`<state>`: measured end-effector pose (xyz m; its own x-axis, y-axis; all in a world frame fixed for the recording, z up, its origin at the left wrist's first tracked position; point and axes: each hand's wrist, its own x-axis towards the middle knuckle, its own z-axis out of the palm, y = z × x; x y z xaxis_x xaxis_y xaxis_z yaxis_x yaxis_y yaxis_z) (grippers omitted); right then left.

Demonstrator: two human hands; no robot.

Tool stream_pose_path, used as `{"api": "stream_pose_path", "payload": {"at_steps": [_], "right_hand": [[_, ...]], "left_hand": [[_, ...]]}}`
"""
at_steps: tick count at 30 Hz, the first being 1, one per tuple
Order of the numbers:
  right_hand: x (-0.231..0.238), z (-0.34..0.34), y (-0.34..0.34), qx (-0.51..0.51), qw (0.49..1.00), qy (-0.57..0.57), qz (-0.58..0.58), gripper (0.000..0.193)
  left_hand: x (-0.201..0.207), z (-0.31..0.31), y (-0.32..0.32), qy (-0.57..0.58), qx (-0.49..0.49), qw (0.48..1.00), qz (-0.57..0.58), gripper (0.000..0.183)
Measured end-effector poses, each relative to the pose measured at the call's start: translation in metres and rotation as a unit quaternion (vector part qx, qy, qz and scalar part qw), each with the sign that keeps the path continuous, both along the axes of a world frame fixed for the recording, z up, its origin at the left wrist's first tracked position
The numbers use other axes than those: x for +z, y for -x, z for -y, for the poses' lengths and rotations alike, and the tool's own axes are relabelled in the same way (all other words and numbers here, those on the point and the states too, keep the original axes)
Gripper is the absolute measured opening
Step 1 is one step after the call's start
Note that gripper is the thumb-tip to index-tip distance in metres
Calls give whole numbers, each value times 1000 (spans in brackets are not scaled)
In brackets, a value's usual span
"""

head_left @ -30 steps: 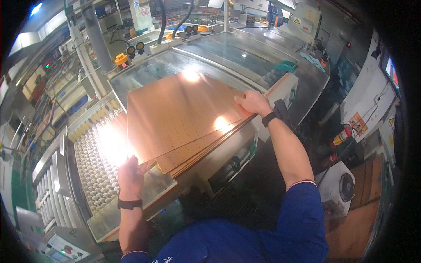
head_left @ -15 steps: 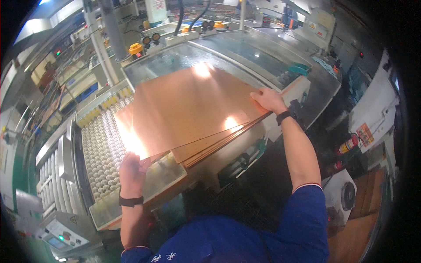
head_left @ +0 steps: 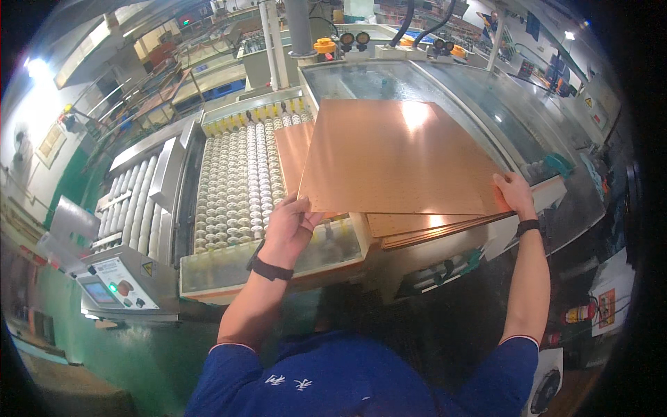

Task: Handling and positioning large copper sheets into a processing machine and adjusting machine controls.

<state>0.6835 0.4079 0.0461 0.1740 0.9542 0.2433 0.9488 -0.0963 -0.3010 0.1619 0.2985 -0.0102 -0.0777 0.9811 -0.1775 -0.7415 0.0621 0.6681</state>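
Left hand and right hand grip a copper-coloured sheet, fingers closed on its near corners, above stacked sheets beside a roller bed. Holding only edges, evenly, should limit bending and scratches. White characters mark the blue shirt; a yellow warning triangle sits beside a control panel.

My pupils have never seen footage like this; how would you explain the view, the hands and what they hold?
No robot here: a person works bare-handed. The view looks down from a fisheye camera worn on the head, so straight edges bend. The left hand grips the near left corner of a copper-coloured sheet; the right hand holds its near right corner. More sheets are stacked beneath, over a machine's clear cover. To the left, another sheet lies on white conveyor wheels.
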Motion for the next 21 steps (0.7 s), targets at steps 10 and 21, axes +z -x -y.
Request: {"api": "stream_pose_path", "payload": {"at_steps": [10, 21], "right_hand": [[1, 1, 0, 1, 1000, -15, 10, 57], [-11, -10, -18, 6, 1000, -8, 2, 65]], "left_hand": [[-33, 6, 142, 0, 142, 989, -35, 30], [-84, 16, 312, -16, 259, 959, -116, 29]]}}
